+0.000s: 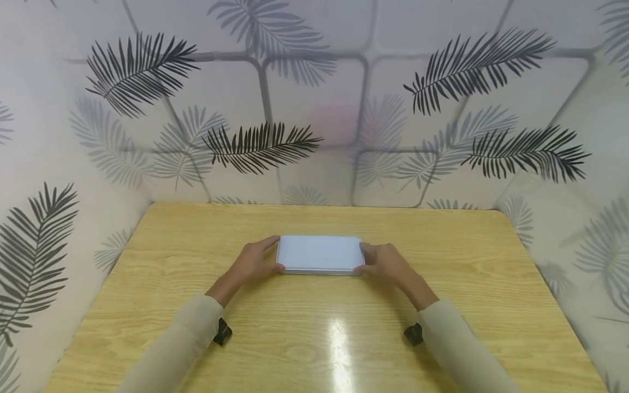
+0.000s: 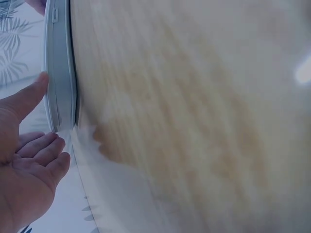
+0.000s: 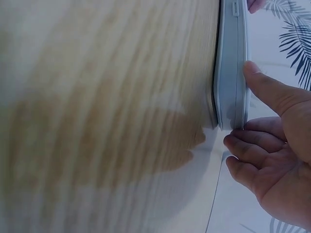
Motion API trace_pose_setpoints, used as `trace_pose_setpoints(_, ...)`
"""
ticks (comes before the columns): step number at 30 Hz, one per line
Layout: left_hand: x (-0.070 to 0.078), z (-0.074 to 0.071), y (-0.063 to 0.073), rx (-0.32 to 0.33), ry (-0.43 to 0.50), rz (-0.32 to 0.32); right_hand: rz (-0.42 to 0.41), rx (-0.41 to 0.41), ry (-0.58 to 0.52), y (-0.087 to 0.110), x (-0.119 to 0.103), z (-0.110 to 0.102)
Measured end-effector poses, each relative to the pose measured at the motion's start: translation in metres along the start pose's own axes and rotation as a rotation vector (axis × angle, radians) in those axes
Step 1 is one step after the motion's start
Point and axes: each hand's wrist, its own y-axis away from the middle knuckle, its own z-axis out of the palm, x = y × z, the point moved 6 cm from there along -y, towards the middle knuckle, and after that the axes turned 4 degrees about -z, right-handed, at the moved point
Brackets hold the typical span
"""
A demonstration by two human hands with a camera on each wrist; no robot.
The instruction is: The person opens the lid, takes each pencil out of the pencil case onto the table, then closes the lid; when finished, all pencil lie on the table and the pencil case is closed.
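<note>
Between the two hands lies a flat white rectangular case (image 1: 320, 254), flat on the wooden desk (image 1: 314, 327) with its long side running from one hand to the other. At its left end the left hand (image 1: 254, 262) touches it, thumb on the near edge and fingers stretched along the short side; the left wrist view shows the thumb tip against the case's thin grey rim (image 2: 60, 73), fingers relaxed. At the opposite end the right hand (image 1: 385, 262) mirrors this, its thumb pressing the rim (image 3: 231, 73) and its fingers loosely bent just beside the corner. Beyond both hands stands a wall (image 1: 314, 109) papered with a dark leaf pattern.
</note>
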Motion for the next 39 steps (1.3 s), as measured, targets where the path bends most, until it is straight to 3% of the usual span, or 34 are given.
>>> trace_pose_setpoints(8, 0.002, 0.006, 0.012, -0.007, 0.019, -0.002, -0.038, 0.044, 0.015, 0.014, -0.004, 0.001)
trace_pose_setpoints(18, -0.013, 0.007, 0.005, -0.033, 0.013, 0.046, -0.032, 0.06, 0.024, 0.01, -0.013, -0.013)
trace_pose_setpoints(22, -0.016, 0.008, 0.002, -0.053, 0.053, 0.064, -0.147, 0.05, -0.006, 0.006, -0.032, -0.012)
trace_pose_setpoints(26, -0.013, 0.011, 0.0, -0.071, 0.065, 0.082, -0.287, 0.055, 0.058, 0.002, -0.052, -0.003)
trace_pose_setpoints(32, -0.011, 0.015, -0.002, -0.081, 0.041, 0.054, -0.437, 0.065, 0.248, -0.004, -0.074, 0.015)
trace_pose_setpoints(39, -0.008, 0.015, -0.004, -0.076, 0.017, 0.073, -0.548, 0.066, 0.396, -0.01, -0.086, 0.031)
